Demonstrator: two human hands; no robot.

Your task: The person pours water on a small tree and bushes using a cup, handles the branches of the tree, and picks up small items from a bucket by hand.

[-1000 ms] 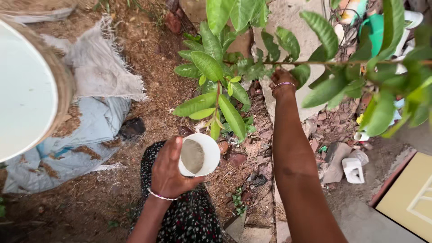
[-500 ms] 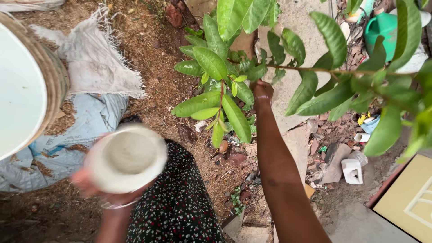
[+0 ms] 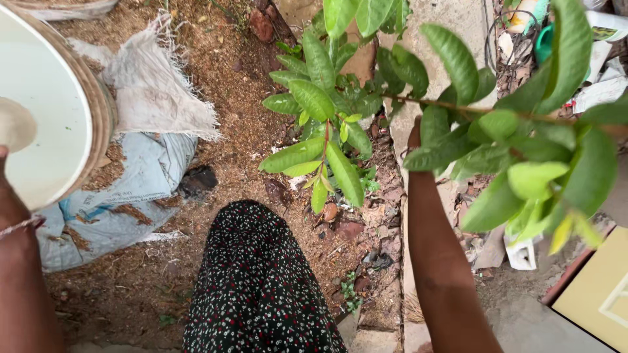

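Moved: left hand (image 3: 10,173) has swung the small white cup (image 3: 14,124) away from the sapling, over the big white bucket (image 3: 59,98).
Left hand: mostly out of frame, grip unclear.
Right hand (image 3: 415,134): among leaves right of the sapling (image 3: 324,140), closure hidden.
Tip: hold the branch (image 3: 458,106) steady, scoop level.

A pale blue woven sack (image 3: 98,209) lies slumped on the soil at the lower left, creased and dusted with brown husk, just beside the round white basin. Touching its upper side is an off-white sack (image 3: 154,85) with a frayed, ragged edge, spread flat over the brown ground. At the top right, partly hidden behind green leaves, a flat white packet (image 3: 598,91) with a dark printed patch lies among rubble; no signs or screens show.
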